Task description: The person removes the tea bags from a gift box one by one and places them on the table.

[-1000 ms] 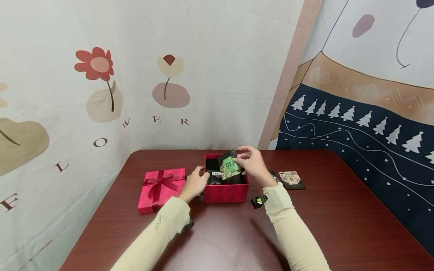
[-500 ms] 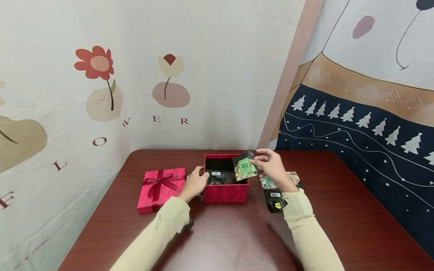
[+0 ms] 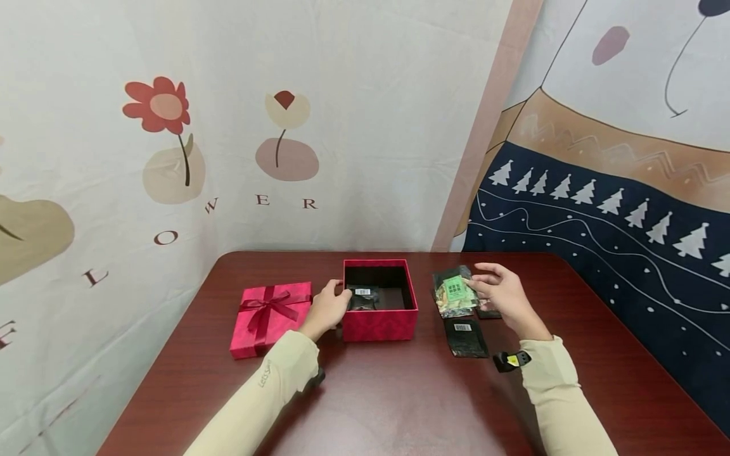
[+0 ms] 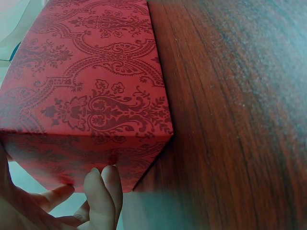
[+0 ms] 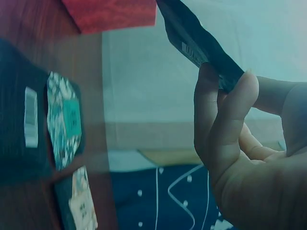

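Observation:
My right hand pinches a small flat sachet with a green label between thumb and fingertips, in the air right of the box. Its dark back with a barcode shows in the right wrist view, where the sachet stands tilted. My left hand grips the left wall of an open red gift box, thumb at the rim. In the left wrist view its fingers rest against the patterned outside of the box. Inside the box lies a black sachet with a barcode label.
The red lid with a ribbon bow lies left of the box. On the right lie a black barcoded sachet, a teal-labelled sachet and a beige-labelled one. A patterned cloth hangs behind the table.
My right hand has lifted the green-labelled sachet out of the box and carried it right, over the other sachets. The left hand has stayed on the box.

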`<state>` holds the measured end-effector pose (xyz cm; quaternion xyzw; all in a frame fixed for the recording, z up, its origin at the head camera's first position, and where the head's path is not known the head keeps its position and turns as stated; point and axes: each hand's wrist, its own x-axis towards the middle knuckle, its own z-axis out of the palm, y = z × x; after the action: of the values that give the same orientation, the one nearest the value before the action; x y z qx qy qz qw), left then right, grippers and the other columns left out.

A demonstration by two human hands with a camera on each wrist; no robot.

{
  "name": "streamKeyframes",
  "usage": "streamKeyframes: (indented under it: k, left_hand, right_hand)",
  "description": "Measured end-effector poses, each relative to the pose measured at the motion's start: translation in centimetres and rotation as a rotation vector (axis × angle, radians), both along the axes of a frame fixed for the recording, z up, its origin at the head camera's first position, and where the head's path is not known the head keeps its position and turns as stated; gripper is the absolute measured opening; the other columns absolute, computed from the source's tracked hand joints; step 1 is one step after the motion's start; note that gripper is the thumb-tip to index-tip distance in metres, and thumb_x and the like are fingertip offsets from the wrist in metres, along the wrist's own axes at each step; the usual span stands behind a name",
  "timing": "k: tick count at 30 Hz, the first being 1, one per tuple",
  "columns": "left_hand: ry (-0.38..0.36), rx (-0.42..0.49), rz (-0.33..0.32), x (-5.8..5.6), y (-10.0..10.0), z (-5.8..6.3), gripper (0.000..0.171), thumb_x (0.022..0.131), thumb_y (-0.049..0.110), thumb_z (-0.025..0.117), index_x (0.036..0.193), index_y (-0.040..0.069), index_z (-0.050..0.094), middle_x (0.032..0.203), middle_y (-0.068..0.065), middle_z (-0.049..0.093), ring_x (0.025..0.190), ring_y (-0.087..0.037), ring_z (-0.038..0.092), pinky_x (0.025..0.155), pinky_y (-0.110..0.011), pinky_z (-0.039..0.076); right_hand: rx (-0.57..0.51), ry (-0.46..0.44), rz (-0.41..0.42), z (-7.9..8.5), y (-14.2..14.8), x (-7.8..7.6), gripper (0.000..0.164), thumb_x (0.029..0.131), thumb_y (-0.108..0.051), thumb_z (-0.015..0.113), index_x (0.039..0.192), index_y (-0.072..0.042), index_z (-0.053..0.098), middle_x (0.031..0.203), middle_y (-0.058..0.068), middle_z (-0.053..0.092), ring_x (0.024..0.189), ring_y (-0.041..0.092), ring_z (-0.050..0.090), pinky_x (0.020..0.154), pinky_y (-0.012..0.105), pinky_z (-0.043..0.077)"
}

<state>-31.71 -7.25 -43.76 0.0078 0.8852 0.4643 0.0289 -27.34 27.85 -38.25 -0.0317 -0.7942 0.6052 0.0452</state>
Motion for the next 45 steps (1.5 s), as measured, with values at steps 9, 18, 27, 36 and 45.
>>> streamKeyframes:
  k: [9,18,27,36,45]
  left_hand:
    - [-0.017,0.020,-0.009,0.0,-0.2,0.0,0.053,0.098,0.035,0.046,0.147,0.013,0.043,0.106,-0.016,0.061,0.062,-0.022,0.059,0.050,-0.033,0.052]
    - [0.002,-0.001,-0.010,-0.1,-0.2,-0.1,0.054,0.098,0.034,0.046,0.147,0.011,0.044,0.125,-0.018,0.060,0.088,-0.026,0.063,0.058,-0.035,0.053]
    - [0.003,-0.017,-0.009,-0.1,0.0,-0.1,0.054,0.098,0.034,0.046,0.147,0.012,0.044,0.127,-0.017,0.059,0.097,-0.028,0.062,0.064,-0.036,0.053]
    - [0.011,-0.029,-0.007,-0.1,0.0,0.1,0.054,0.099,0.035,0.045,0.147,0.011,0.043,0.130,-0.016,0.059,0.105,-0.030,0.060,0.086,-0.047,0.051]
    - [0.005,-0.022,-0.012,-0.1,0.0,0.0,0.053,0.099,0.034,0.044,0.147,0.011,0.044,0.135,-0.017,0.057,0.108,-0.030,0.060,0.085,-0.047,0.051]
  right_hand:
    - [0.024,-0.034,-0.044,-0.9,3.6,1.7,0.058,0.095,-0.019,0.067,0.142,0.001,0.039,0.094,-0.013,0.064,0.067,0.006,0.061,0.054,0.026,0.054]
    - [0.065,-0.096,-0.070,-2.9,6.4,2.7,0.060,0.097,-0.019,0.064,0.145,0.003,0.035,0.099,-0.007,0.063,0.070,0.008,0.063,0.056,0.028,0.054]
    - [0.081,-0.146,-0.081,-4.7,8.2,3.4,0.062,0.097,-0.019,0.063,0.146,0.004,0.034,0.101,-0.006,0.065,0.067,0.008,0.058,0.054,0.026,0.050]
    - [0.074,-0.205,-0.117,-5.6,9.3,4.2,0.062,0.097,-0.020,0.063,0.146,0.004,0.034,0.098,-0.010,0.066,0.067,0.009,0.058,0.052,0.024,0.048]
    - [0.071,-0.217,-0.116,-6.4,9.9,4.2,0.062,0.097,-0.020,0.063,0.147,0.003,0.035,0.096,-0.013,0.066,0.064,0.008,0.055,0.051,0.024,0.045]
